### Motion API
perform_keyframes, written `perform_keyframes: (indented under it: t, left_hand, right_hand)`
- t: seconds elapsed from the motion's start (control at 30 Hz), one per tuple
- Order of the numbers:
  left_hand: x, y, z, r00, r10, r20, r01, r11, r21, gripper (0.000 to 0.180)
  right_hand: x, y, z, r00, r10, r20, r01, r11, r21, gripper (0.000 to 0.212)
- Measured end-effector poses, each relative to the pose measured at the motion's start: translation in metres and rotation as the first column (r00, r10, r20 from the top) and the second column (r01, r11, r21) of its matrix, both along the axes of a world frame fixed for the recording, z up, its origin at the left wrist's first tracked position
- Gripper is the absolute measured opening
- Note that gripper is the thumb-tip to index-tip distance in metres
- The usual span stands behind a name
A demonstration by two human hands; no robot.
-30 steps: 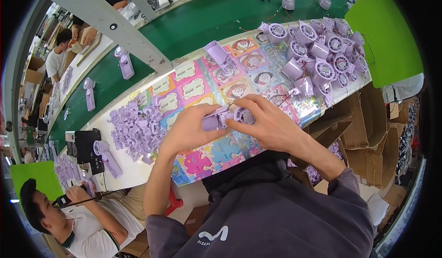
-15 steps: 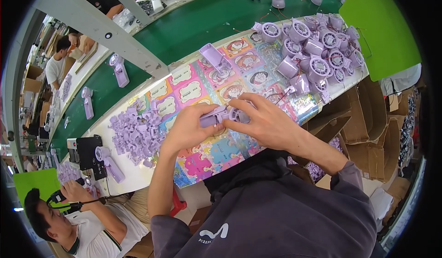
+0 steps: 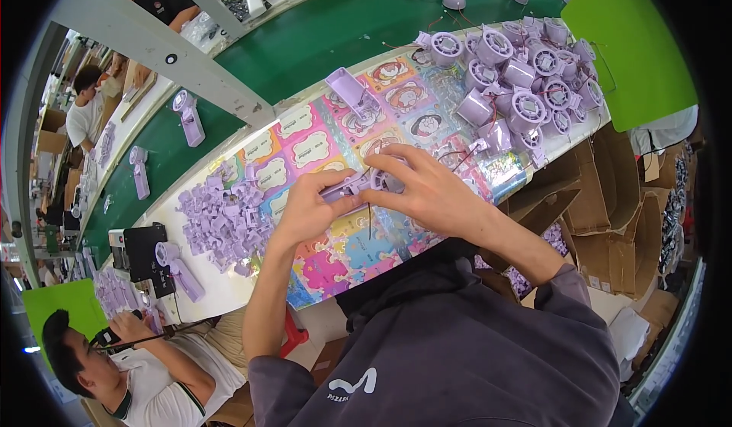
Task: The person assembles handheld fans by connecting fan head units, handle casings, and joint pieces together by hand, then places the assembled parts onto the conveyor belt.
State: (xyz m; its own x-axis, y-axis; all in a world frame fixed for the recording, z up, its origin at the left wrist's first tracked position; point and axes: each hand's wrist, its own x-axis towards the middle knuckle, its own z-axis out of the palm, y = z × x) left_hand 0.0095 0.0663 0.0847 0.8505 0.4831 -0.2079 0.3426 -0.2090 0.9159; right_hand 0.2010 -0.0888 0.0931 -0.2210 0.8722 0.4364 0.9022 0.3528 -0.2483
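Note:
Over the picture-covered mat, both hands hold a lavender handheld fan housing (image 3: pixel 348 188). My left hand (image 3: pixel 311 207) grips its handle end, thumb and fingers on either side. Curled over the round fan head is my right hand (image 3: pixel 427 195), whose fingers hide much of it. A thin dark wire (image 3: pixel 370 221) hangs down from between the hands. Just beyond them lies a lavender handle shell (image 3: pixel 347 89) on the mat (image 3: pixel 313 150). Left of my left hand is a heap of small lavender plastic parts (image 3: pixel 221 225).
Round lavender fan heads (image 3: pixel 528 110) with wires are piled at the right. A green conveyor belt (image 3: pixel 305 46) curves along the far side, carrying fan parts. At lower left a co-worker (image 3: pixel 145 366) handles a black tool. Cardboard boxes (image 3: pixel 610 198) stand at the right.
My hands and the fan housing have shifted slightly left and turned a little. The dark wire now hangs visibly below them. The co-worker's hands have moved slightly.

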Motion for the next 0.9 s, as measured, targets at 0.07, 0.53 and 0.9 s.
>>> perform_keyframes:
  t: [0.07,0.53,0.9]
  left_hand:
    - [-0.001,0.0,-0.002,1.0,0.013,0.016,-0.012,0.998,-0.066,0.04]
    - [0.091,0.112,-0.015,0.805,0.52,0.285,-0.506,0.853,-0.129,0.029]
    - [0.159,0.254,-0.102,0.548,0.832,0.086,-0.773,0.464,0.433,0.041]
  right_hand:
    - [0.004,0.002,-0.003,0.997,0.04,-0.059,-0.04,0.999,0.008,0.044]
    - [0.01,0.016,-0.08,0.848,-0.363,-0.386,0.391,0.92,-0.006,0.046]
    - [0.006,0.02,-0.085,0.83,-0.445,-0.337,0.455,0.889,-0.052,0.032]
